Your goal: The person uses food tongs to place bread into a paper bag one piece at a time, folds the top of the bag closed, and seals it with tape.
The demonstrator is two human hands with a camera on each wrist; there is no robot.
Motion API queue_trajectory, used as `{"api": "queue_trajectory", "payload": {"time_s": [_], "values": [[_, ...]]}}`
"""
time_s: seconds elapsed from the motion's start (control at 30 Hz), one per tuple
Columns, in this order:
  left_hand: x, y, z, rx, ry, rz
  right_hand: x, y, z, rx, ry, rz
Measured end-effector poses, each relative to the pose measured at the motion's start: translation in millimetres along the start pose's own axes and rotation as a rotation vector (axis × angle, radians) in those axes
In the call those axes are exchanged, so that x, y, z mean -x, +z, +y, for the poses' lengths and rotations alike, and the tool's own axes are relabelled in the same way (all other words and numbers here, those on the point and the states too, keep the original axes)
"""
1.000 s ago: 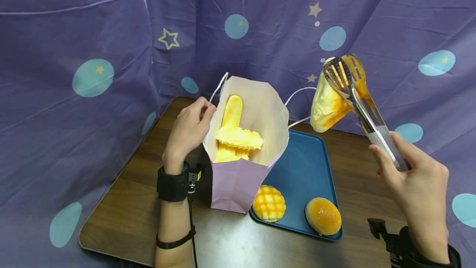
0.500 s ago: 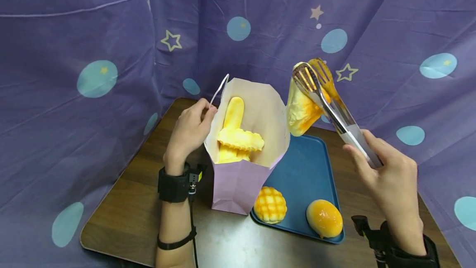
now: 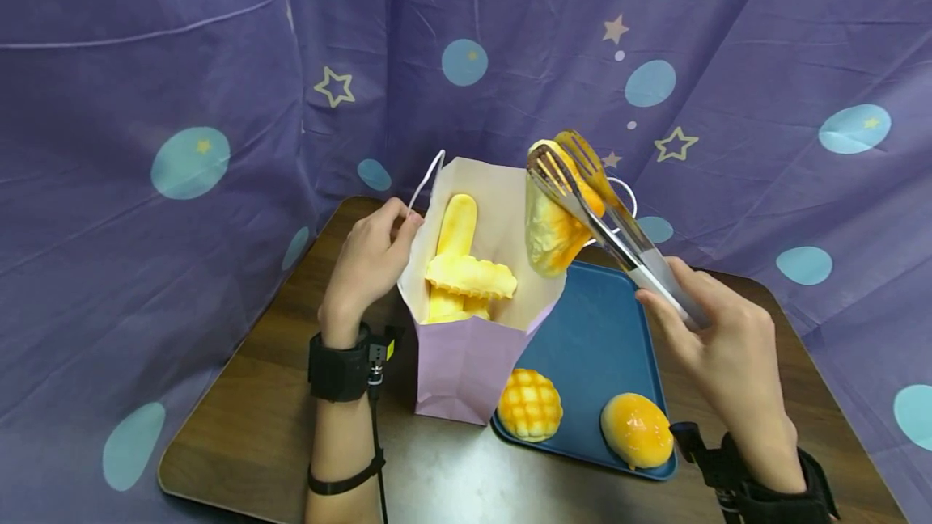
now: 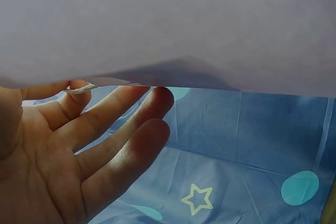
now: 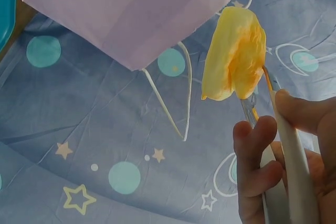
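Note:
A purple paper bag (image 3: 466,366) stands with its mouth wide, and several yellow bread pieces (image 3: 469,275) lie inside. At its left rim my left hand (image 3: 370,257) pinches the edge by the white handle; in the left wrist view the other fingers of that hand (image 4: 100,145) stretch out below the paper. My right hand (image 3: 728,346) grips metal tongs (image 3: 619,245) by their pale handles. Between the tong heads hangs a yellow-orange bread piece (image 3: 552,233), over the right side of the bag's mouth. From the right wrist camera, the bread (image 5: 236,56) appears beside the bag.
A blue tray (image 3: 593,338) lies right of the bag, partly hidden by it. On its near end sit a grid-patterned bun (image 3: 530,405) and a glossy round bun (image 3: 637,431). The brown table (image 3: 240,411) ends at a purple patterned curtain (image 3: 218,63).
My right hand has moved left with the tongs and the bread, from beyond the tray to over the bag's right rim. My left hand stays at the left rim.

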State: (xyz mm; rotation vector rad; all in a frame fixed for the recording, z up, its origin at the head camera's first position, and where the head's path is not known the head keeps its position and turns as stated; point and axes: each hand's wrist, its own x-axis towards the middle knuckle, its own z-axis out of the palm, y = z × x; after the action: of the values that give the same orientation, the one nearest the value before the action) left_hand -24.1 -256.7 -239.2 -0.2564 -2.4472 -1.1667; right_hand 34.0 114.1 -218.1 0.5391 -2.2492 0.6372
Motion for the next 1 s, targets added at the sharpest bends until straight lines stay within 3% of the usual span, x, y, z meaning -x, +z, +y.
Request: {"api": "queue_trajectory", "payload": {"time_s": [1.0], "values": [[-0.6, -0.8, -0.6, 0.019, 0.008, 0.007, 3.9, 14.3, -6.6, -0.042, -0.077, -0.115]]}}
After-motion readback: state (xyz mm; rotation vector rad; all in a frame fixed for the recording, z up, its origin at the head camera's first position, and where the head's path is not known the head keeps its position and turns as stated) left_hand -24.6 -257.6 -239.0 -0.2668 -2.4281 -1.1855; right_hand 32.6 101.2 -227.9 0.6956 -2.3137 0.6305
